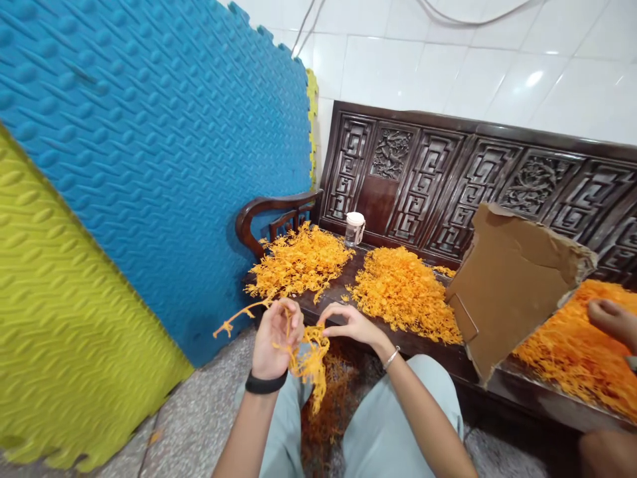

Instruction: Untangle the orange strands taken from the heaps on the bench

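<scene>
My left hand, with a black band at the wrist, is closed around some orange plastic sprigs. One thin branched orange sprig sticks out to the left of that hand. My right hand, wearing a silver bangle, has its thumb and fingertips pinched at the top of the same dangling bunch. Both hands are above my knees, in front of the bench edge. Past them lie a left pile of orange sprigs and a middle pile on the bench seat.
The dark carved wooden bench stands against a white tiled wall. A lidded clear cup sits between the piles. A cardboard sheet stands before a right-hand pile, where another person's hand reaches in. Blue foam mats rise at left.
</scene>
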